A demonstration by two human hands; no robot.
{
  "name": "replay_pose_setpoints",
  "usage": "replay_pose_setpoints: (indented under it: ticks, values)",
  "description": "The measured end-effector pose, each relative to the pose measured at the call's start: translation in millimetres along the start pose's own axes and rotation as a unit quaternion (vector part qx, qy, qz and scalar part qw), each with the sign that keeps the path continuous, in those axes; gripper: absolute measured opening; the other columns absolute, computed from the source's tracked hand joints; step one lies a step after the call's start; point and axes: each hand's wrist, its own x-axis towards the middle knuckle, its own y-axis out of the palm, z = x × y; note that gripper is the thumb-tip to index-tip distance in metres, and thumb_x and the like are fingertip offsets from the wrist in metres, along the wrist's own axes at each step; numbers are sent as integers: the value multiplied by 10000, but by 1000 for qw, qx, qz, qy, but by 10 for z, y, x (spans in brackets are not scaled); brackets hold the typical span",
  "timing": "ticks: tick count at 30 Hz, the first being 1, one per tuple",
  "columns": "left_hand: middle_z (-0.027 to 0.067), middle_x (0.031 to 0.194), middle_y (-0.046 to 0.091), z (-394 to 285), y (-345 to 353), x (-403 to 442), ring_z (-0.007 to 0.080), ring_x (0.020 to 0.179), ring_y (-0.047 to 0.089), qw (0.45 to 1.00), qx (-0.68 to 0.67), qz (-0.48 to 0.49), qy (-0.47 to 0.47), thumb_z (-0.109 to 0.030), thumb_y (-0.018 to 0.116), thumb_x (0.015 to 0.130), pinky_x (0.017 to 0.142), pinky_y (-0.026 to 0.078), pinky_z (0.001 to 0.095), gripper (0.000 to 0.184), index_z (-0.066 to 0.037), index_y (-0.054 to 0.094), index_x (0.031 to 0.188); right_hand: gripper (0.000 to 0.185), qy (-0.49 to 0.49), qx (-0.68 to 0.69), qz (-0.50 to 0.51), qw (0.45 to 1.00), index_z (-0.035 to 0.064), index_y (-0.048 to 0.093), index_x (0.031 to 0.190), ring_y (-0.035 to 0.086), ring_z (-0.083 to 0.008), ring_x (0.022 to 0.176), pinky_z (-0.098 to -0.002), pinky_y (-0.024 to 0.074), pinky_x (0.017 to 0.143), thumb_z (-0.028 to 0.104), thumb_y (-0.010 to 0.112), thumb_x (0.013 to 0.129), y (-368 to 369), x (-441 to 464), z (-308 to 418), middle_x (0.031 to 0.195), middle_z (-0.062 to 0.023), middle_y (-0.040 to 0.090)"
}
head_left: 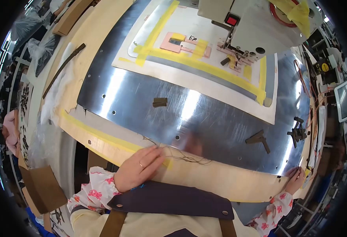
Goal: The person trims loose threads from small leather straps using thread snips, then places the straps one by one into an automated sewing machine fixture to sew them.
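My left hand (140, 168), with a ring on one finger, rests at the table's front edge. Its fingers are stretched out side by side, and the thumb is hidden. Loose dark threads (191, 158) lie by its fingertips along the metal plate (138, 106). At the plate's front right corner, my right hand (295, 180) has its fingers closed together; what they hold, if anything, is too small to name. Above that hand sits a small pile of dark strips (297, 132). Other short brown strips (259, 139) lie on the plate, and a short stack of them (160, 102) sits left of centre.
A sewing machine head (256, 29) overhangs a white template (122, 59) with yellow tape. Orange cables (299, 79) and a tablet-like screen (344, 98) are at the right. A long dark strip (63, 71), an open cardboard box (43, 187) and another person (11, 132) are at the left.
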Motion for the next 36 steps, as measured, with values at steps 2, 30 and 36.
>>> replay_pose_setpoints:
  ticks: [2,30,36]
  values:
    - [207,1296,422,-5,-32,154,348,1199,432,987,-13,102,122,-93,540,751,998,370,418,501,36,457,1228,281,-62,-77,-73,992,-36,568,1107,545,-324,1001,-359,422,877,151,470,923,-133,34,232,1124,-196,561]
    - [92,890,628,-244,231,349,251,718,609,979,-109,-71,156,58,644,619,610,485,326,309,-42,650,911,246,-310,195,151,918,60,532,808,571,-252,738,-339,437,641,192,709,699,-116,-1080,3375,826,-76,584]
    - [127,884,618,-261,170,251,280,750,587,990,-100,-69,72,125,567,682,661,468,323,252,5,642,891,71,199,516,-92,828,37,468,841,497,-88,595,-193,389,544,51,492,906,-716,-1312,1741,754,-40,562]
